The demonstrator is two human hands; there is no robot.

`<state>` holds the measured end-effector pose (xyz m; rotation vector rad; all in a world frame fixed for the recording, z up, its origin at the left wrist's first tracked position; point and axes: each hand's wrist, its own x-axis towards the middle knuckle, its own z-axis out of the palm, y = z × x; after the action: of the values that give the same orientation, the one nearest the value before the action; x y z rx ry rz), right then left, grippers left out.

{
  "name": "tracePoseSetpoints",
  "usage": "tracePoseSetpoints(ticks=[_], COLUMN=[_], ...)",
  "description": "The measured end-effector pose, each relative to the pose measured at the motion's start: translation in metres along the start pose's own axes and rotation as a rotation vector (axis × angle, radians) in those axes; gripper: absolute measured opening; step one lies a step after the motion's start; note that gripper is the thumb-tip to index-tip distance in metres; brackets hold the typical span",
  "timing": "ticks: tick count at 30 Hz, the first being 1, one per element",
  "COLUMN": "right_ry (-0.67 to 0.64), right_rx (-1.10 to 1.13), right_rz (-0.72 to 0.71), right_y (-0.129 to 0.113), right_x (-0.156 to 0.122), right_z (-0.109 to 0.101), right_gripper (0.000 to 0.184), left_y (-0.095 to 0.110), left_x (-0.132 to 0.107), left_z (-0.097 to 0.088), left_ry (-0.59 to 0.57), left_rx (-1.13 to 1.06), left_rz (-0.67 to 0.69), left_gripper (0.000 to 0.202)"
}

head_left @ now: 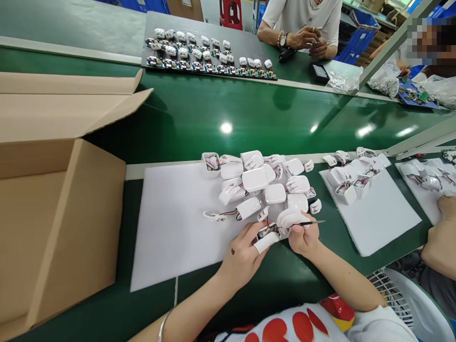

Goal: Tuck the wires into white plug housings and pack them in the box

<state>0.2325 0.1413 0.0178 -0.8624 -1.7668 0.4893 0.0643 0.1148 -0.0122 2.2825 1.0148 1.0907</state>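
My left hand is closed around an opened white plastic housing with a circuit board and red and black wires inside. A white wrap covers one of its fingers. My right hand grips a pair of tweezers, whose dark pointed end sticks out to the right. A white rounded cover is at the right fingertips, partly hiding the tweezers. Just beyond both hands lies a heap of white plastic housings, some with wires showing. They rest on a white foam sheet.
An open cardboard box stands at left. Another foam sheet with wired housings lies at right, near a co-worker's arm. Across the green bench, a dark tray carries rows of small boards. Another person's hands work behind it.
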Motion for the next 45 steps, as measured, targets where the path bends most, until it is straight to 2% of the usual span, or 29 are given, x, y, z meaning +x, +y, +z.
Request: tracePoseSetpoints(ticks=[12,14,18,26,31,38,45], right_ry=[-0.174,-0.142,0.025,0.152,0.139,0.165,0.089], right_rx=[-0.114,-0.203,-0.386,-0.552,-0.551,-0.476,-0.526], right_rz=[-0.028,-0.067,-0.141,-0.1,-0.075,-0.095,-0.203], right_y=[0.003,0.004,0.003,0.0,-0.001,-0.021,-0.008], right_x=[0.008,0.004,-0.009,-0.024,-0.019,-0.009,-0.012], right_z=[-0.007,-0.008,-0.005,0.01,0.014,-0.008,0.0], right_gripper=[0.04,0.037,0.029,0.017,0.019,0.029,0.018], left_y=[-0.002,-0.001,0.001,0.005,0.007,0.007,0.009], left_x=[-0.001,0.0,0.001,-0.001,-0.001,-0.003,-0.001], left_z=[0.0,0.0,0.001,0.004,0.005,0.006,0.005], left_ry=[-0.01,-0.008,-0.014,-0.001,0.02,0.045,0.059], left_rx=[0.03,0.05,0.086,0.171,0.211,0.194,0.192], left_rz=[0.032,0.034,0.036,0.051,0.046,0.027,0.043], left_gripper=[0.027,0.026,0.022,0.02,0.018,0.021,0.019])
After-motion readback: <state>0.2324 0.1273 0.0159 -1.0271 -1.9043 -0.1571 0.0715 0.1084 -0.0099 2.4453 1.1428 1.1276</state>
